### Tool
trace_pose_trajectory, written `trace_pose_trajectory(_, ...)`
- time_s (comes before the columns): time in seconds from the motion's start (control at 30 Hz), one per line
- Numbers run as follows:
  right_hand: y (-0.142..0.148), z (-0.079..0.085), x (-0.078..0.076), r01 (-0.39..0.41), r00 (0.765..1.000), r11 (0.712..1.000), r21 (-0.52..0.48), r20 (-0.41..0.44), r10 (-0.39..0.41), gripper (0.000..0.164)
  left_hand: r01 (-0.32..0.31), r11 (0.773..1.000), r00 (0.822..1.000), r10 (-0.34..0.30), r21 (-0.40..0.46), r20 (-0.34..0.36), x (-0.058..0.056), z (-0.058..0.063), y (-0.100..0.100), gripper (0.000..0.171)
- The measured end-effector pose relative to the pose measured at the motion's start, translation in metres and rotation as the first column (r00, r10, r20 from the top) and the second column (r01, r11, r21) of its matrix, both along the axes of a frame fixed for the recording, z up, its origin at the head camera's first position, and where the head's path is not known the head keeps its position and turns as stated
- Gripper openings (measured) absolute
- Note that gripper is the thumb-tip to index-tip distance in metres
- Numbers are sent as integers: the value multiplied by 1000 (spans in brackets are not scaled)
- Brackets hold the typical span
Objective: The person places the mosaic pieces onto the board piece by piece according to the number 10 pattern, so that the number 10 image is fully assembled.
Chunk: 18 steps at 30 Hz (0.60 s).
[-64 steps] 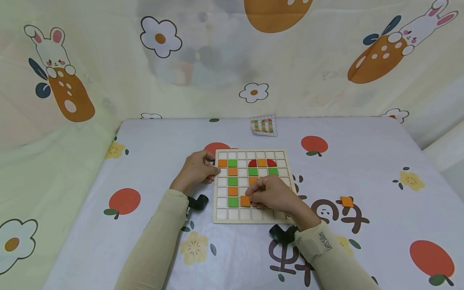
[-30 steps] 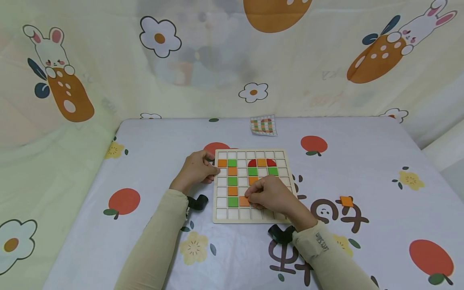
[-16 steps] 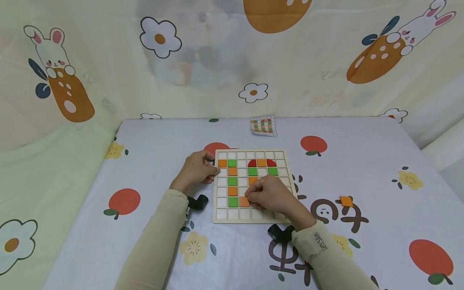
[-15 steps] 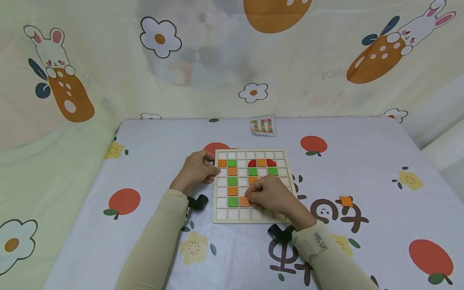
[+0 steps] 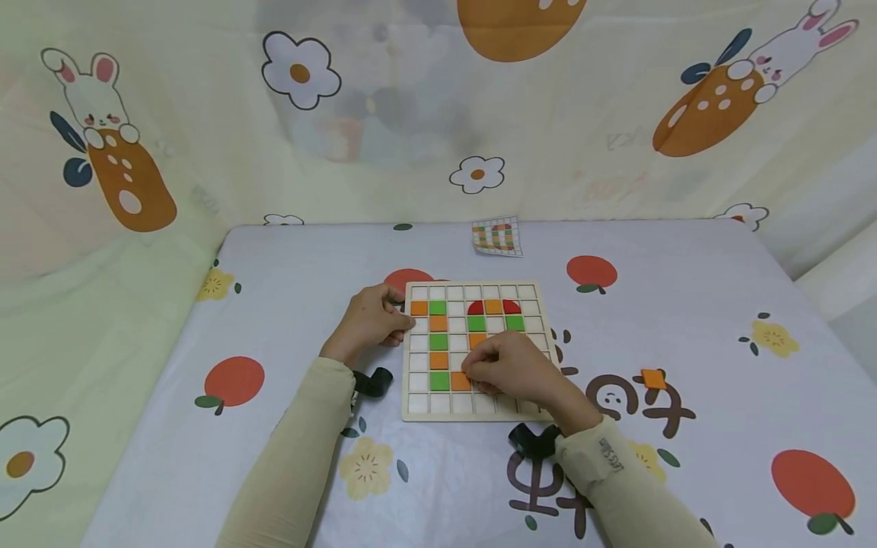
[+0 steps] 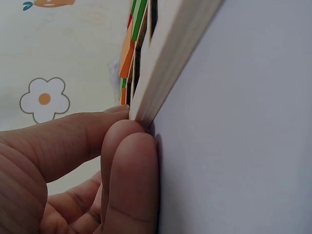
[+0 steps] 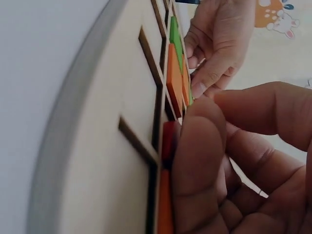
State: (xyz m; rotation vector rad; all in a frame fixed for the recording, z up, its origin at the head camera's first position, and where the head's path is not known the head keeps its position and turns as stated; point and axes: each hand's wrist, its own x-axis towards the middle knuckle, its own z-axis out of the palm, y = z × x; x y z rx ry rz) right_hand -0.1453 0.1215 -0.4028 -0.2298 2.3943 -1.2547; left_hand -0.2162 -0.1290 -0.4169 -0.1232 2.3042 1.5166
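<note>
A square wooden grid board [image 5: 448, 418] lies on the table with orange, green and red tiles in some cells. At its left edge, my left hand [image 5: 366, 323] pinches the rim; the left wrist view shows fingertips [image 6: 134, 161] against the board's side [image 6: 161, 73]. Over the lower middle of the grid, my right hand [image 5: 514, 369] has curled fingers, with the tips at the right side of an orange tile [image 5: 460, 381]. That tile [image 7: 173, 80] appears in the right wrist view beside the fingertips, near a red piece [image 7: 169, 136]. The right hand hides several cells.
A loose orange tile [image 5: 653, 379] lies on the table right of the board. Behind the board is a small printed pattern card [image 5: 496, 237]. A patterned cloth covers the table [image 5: 288, 449], and a printed curtain [image 5: 404, 129] hangs behind it.
Under my right fingers, the orange tile has moved slightly left and down into line with its cell beside the green tile. My left hand keeps its hold on the board.
</note>
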Motion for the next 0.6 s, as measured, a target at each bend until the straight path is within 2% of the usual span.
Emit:
trace_pose_trajectory(0.17, 29, 5, 7, 61, 998, 993, -97, 19, -60, 13, 3, 1000, 1000, -3, -3, 2, -1, 0, 0, 42)
trace_pose_trajectory(0.27, 62, 10, 14, 137, 990, 986, -93, -4, -138, 20, 6, 1000, 1000, -6, 3, 2, 0, 0, 0, 43)
trace_pose_trajectory(0.4, 111, 10, 26, 274, 961, 962, 0, -42, -273, 28, 7, 1000, 1000, -7, -2, -7, 0, -1, 0, 43)
trace_pose_trajectory(0.6, 180, 2, 41, 409, 911, 893, 185, -38, -410, 45, 7, 1000, 1000, -8, -11, -14, 0, -1, 0, 43)
